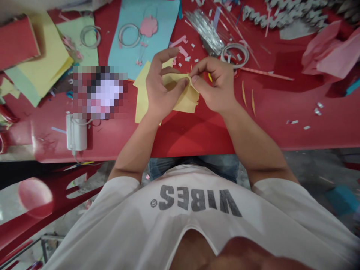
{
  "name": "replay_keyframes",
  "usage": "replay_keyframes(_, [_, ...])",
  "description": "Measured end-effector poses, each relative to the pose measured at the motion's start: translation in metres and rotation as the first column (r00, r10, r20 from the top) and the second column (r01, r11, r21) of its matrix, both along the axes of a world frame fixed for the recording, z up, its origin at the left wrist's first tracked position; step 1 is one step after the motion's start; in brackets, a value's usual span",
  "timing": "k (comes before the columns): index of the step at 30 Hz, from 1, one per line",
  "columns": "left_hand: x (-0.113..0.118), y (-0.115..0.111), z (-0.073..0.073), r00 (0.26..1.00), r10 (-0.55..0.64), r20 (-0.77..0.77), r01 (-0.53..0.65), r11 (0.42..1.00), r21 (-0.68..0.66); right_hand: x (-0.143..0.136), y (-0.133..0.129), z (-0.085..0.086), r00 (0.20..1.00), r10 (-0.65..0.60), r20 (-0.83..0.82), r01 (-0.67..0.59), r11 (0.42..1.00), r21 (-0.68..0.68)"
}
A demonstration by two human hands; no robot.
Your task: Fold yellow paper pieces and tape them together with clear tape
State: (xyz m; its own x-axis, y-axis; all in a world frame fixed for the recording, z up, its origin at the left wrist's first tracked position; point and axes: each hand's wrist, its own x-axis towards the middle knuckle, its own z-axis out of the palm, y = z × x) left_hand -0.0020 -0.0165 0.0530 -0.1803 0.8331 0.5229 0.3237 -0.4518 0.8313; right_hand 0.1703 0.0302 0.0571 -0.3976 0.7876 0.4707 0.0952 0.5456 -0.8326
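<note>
White shirt [197,210] with grey letters is filling the bottom of the view, closest to the camera. Both bare arms are reaching out from it to a red table [281,123]. The left hand [161,88] and the right hand [215,84] are meeting over a yellow paper [185,99]. Both hands are pinching the top edge of this paper between thumb and fingers, closed tight on it, with the thumbs almost touching. The paper is sitting just above the table, near its front edge, right in the middle. Another yellow sheet [140,101] is lying flat under the left hand.

Behind the hands a light blue sheet [126,52] is lying on the table with a tape ring [128,35] on it. Another tape ring [234,54] is lying just behind the right hand. Small paper bits [184,50] are scattered all around. Pink paper [332,52] is piling up at the far right. More yellow and green sheets [50,56] are lying at the far left. A white charger [76,132] is sitting near the table's front edge on the left. Below the table, a grey floor [309,165] and part of a red chair [64,195] are showing.
</note>
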Motion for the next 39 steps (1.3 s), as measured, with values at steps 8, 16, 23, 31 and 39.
replay_keyframes(8, [-0.002, 0.001, -0.003, 0.998, -0.001, -0.061, 0.004, 0.999, 0.049, 0.004, -0.004, 0.006, 0.998, 0.009, 0.067, -0.017, 0.993, 0.119])
replay_keyframes(16, [0.001, -0.005, 0.003, 0.995, 0.010, -0.095, -0.013, 1.000, -0.026, 0.003, -0.010, 0.016, 0.961, -0.161, 0.227, 0.093, 0.955, 0.282])
replay_keyframes(23, [0.003, -0.004, 0.004, 0.996, 0.039, -0.079, -0.040, 0.999, -0.012, 0.003, -0.004, 0.007, 0.945, -0.192, 0.265, 0.114, 0.952, 0.284])
replay_keyframes(31, [0.001, 0.000, 0.002, 0.988, 0.065, -0.139, -0.065, 0.998, 0.007, 0.006, -0.003, 0.013, 0.946, -0.152, 0.286, 0.067, 0.955, 0.289])
replay_keyframes(39, [-0.001, 0.002, 0.001, 1.000, 0.003, 0.003, -0.003, 0.999, 0.034, 0.009, 0.003, 0.005, 0.935, -0.227, 0.274, 0.089, 0.894, 0.440])
